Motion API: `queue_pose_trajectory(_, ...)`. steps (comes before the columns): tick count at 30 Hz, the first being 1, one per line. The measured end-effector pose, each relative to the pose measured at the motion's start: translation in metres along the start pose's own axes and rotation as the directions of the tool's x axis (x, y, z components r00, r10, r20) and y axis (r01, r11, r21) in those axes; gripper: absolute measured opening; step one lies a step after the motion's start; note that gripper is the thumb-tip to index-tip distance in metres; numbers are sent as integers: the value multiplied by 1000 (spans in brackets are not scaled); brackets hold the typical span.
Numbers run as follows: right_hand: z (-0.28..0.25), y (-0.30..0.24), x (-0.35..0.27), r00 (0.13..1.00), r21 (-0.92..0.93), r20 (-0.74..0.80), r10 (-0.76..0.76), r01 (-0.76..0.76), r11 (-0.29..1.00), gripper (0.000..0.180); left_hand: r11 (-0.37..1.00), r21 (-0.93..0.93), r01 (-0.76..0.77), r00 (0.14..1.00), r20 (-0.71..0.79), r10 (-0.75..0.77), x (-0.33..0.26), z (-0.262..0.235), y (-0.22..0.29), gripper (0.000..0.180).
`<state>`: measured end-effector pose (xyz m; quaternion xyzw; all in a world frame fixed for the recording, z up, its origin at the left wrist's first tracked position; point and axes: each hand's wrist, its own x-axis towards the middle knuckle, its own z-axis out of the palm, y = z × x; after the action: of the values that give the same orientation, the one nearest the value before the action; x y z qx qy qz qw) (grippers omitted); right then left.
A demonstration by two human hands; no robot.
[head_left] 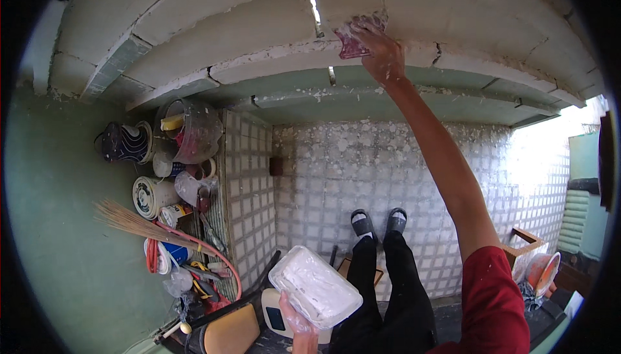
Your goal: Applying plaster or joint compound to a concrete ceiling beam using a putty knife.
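My left hand (296,317), its fingers smeared white, grips the side of a white plastic tub (353,303) low in front of me. White paste (315,284) fills the tub. My right arm is stretched far forward and up. My right hand (383,51) is closed on a flat pink-purple piece (351,46) smeared with white, whose exact kind I cannot make out. It is pressed against the pale block wall (259,27), close to a narrow bright gap (313,6) between blocks.
On the left, a shelf holds a clear bucket (197,135), lidded pails (152,197), a straw broom (139,223) and loose tools. A tan-seated chair (231,332) stands at lower left. White splatter marks the tiled floor (336,179). An orange-rimmed bucket (542,271) sits at right.
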<state>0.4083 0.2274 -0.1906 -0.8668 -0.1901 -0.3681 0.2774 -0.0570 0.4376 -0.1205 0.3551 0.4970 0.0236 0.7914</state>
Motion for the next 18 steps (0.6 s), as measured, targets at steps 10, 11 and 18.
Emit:
queue_pose_trajectory(10,-45,-42,-15,274,884,347,897,-414,-216,9,982,-180,54,991,128,-31,-2,-14,-1,69)
queue_pose_trajectory(11,-43,-37,-24,152,849,440,885,-391,-355,10,984,-171,40,991,132,-17,-4,-8,1,69)
queue_pose_trajectory(18,-33,-77,-18,170,854,515,840,-188,-485,29,991,-134,-28,994,99,42,-36,19,28,69)
